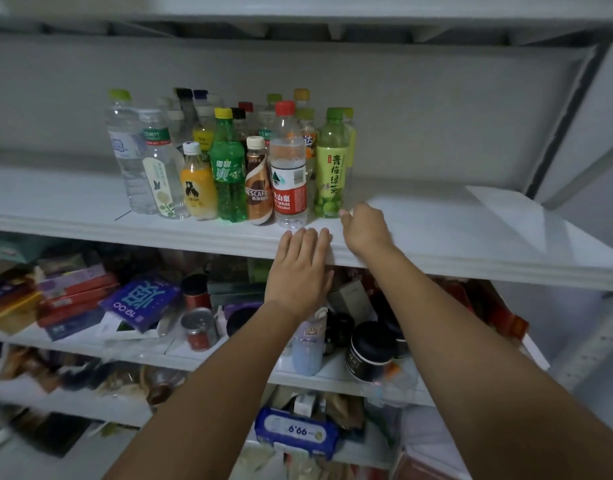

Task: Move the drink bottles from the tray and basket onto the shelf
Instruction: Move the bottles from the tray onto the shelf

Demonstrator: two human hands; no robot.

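The drink bottles stand upright in a tight cluster on the white shelf (pixel 436 237), several rows deep. In the front row is the red-capped water bottle (pixel 288 164). Touching its left side is the Nescafé coffee bottle (pixel 259 183). Further left of it come the green Sprite bottle (pixel 229 171), the orange juice bottle (pixel 197 183) with a bear on its label, the clear butterfly-label bottle (pixel 161 168) and, at the end, the big clear bottle (pixel 125 147) with a pale green cap. Just right of the water bottle stands the green plum tea bottle (pixel 329 164), the last one in the row. More bottles with yellow, black, red and green caps crowd behind the water bottle.

The left hand (pixel 301 268) lies flat on the shelf's front edge, directly in front of the water bottle. Its fingers are straight and side by side, and its grip is slack, around nothing. The right hand (pixel 365 230) rests on the shelf to the right of the water bottle. One fingertip reaches the base of the green plum tea bottle, though I cannot tell if it touches. Its grip is loose and holds nothing.

On the lower shelf, below and left of the water bottle, a purple box (pixel 142 299) lies tilted beside a small can (pixel 199 329). Below the water bottle stand a pale blue bottle (pixel 308 348) and a black jar (pixel 369 351).
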